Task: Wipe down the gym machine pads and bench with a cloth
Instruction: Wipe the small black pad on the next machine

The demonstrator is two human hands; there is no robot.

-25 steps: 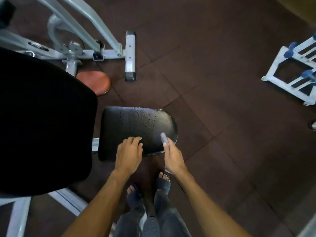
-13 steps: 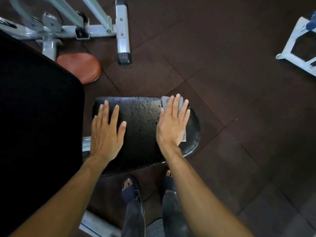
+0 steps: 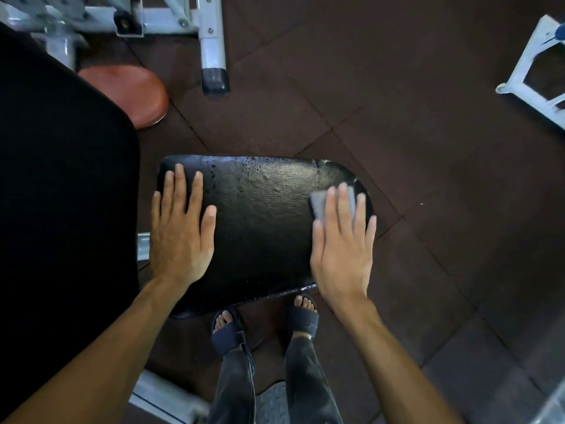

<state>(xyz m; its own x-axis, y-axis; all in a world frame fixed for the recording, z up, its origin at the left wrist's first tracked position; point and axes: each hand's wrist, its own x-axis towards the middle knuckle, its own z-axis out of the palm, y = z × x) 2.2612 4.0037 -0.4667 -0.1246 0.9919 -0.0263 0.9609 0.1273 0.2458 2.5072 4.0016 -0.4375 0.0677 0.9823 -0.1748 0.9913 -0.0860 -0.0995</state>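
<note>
A black seat pad (image 3: 263,228) lies below me, shiny, with water droplets along its far edge. My left hand (image 3: 180,231) rests flat on the pad's left side, fingers spread, holding nothing. My right hand (image 3: 342,246) presses flat on a grey cloth (image 3: 319,203) at the pad's right end; only the cloth's far corner shows past my fingers. A large black back pad (image 3: 61,191) fills the left of the view, close to my left hand.
A round brown pad (image 3: 128,93) and a white machine foot (image 3: 212,56) sit on the dark rubber floor beyond the seat. A white rack (image 3: 532,87) stands at the far right. My sandalled feet (image 3: 266,325) are under the seat's near edge.
My right hand has slid the cloth from the seat's middle to its right end. My left hand lies flat on the left side. The camera has come closer to the seat.
</note>
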